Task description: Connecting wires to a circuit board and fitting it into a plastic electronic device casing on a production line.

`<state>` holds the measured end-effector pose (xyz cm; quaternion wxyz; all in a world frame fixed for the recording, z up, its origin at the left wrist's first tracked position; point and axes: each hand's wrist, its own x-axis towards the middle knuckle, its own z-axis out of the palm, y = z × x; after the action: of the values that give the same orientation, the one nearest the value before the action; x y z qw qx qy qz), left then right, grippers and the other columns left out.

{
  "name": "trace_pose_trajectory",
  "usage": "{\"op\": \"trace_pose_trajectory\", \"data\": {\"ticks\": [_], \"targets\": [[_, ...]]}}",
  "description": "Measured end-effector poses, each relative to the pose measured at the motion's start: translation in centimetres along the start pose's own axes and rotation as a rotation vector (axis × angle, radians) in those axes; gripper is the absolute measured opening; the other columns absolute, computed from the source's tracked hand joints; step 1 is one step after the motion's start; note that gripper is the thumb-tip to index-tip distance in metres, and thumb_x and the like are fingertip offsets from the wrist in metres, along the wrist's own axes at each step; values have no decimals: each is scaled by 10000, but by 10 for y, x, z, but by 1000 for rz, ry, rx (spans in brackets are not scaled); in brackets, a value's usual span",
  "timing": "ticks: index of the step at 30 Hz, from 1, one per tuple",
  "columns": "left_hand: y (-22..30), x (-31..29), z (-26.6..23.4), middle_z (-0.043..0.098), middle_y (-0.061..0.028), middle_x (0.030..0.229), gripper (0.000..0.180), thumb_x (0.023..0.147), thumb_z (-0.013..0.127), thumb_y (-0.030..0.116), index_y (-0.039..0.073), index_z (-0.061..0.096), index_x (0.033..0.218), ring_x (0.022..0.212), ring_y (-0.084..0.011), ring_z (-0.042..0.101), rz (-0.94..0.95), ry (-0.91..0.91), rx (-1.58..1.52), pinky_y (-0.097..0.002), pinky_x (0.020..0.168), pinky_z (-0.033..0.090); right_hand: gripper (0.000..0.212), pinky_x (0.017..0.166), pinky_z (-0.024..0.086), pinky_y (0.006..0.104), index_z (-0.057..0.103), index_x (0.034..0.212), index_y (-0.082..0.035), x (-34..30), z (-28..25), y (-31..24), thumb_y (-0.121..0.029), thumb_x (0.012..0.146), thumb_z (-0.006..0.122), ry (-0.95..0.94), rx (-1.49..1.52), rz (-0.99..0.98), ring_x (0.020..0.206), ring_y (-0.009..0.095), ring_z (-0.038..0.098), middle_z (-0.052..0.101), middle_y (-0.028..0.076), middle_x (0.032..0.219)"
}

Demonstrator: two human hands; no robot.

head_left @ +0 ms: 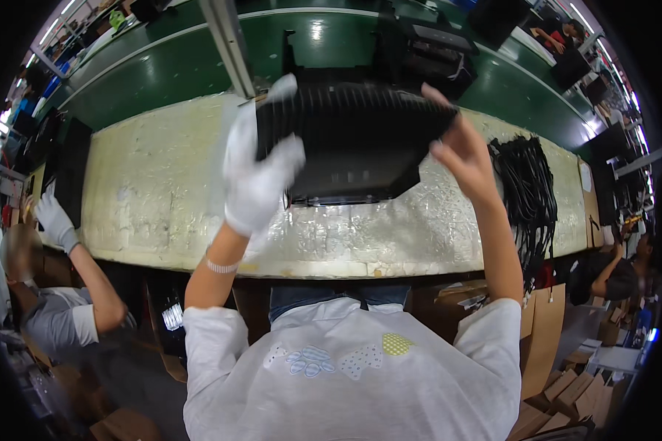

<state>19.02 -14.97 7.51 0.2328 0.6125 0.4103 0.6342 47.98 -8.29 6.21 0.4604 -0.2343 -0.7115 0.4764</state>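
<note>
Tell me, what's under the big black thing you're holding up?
Under the black ribbed panel, held by the gloved left hand and bare right hand, lies the pale worn workbench. The part directly beneath is hidden.

Factory line: green conveyor, workbench

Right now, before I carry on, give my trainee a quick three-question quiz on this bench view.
1. True or false: both hands wear white gloves.
2. What lies on the bench to the right of the right hand? A) a bundle of black cables B) a stack of white plates C) a red toolbox
3. Fill in: the left hand and the right hand grip opposite ends of a black ribbed ______ lifted above the pale bench.

Key
1. False: only the left hand is gloved; the right is bare.
2. A, the black cables.
3. Panel, the black ribbed panel.
</note>
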Motion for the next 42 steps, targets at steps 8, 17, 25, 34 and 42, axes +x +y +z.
{"op": "trace_pose_trajectory", "data": {"ticks": [8, 17, 25, 34, 42], "targets": [[-63, -161, -46, 600, -51, 1055, 557, 486, 715, 163, 122, 669, 1039, 1030, -291, 566, 523, -678, 466, -468, 855, 464, 337, 1058, 382, 425, 569, 1049, -31, -139, -47, -18, -75, 761, 739, -238, -974, 312, 1323, 394, 392, 424, 201, 1414], [-35, -168, -52, 539, -130, 1128, 620, 733, 695, 594, 78, 593, 1062, 1102, -360, 512, 275, -820, 440, -520, 976, 377, 338, 1042, 379, 456, 529, 1020, 52, -176, -171, 32, -157, 810, 692, 301, -2020, 249, 1237, 421, 450, 500, 256, 1304], [-27, -137, -22, 563, -171, 1092, 486, 937, 469, 487, 26, 578, 1047, 1032, -377, 561, 283, -551, 288, -487, 885, 446, 228, 872, 524, 378, 622, 1027, 9, -182, -178, 15, -183, 904, 616, 487, -2055, 129, 1049, 326, 631, 630, 207, 1177], [6, -90, 41, 562, -191, 1158, 358, 888, 580, 247, -5, 554, 1141, 1055, -368, 562, 307, -699, 84, -458, 924, 449, 172, 561, 482, 343, 678, 1069, -29, -134, -127, -98, -70, 917, 610, 854, -1784, -116, 654, 277, 654, 677, 173, 844], [39, -29, 172, 562, -189, 1216, 428, 998, 472, 289, -61, 477, 1245, 1101, -227, 566, 148, -694, -149, -347, 962, 434, 238, 705, 529, 269, 684, 1036, -20, -81, 4, -104, -27, 804, 738, 472, -1413, -400, 764, 212, 687, 702, 117, 919]]}}
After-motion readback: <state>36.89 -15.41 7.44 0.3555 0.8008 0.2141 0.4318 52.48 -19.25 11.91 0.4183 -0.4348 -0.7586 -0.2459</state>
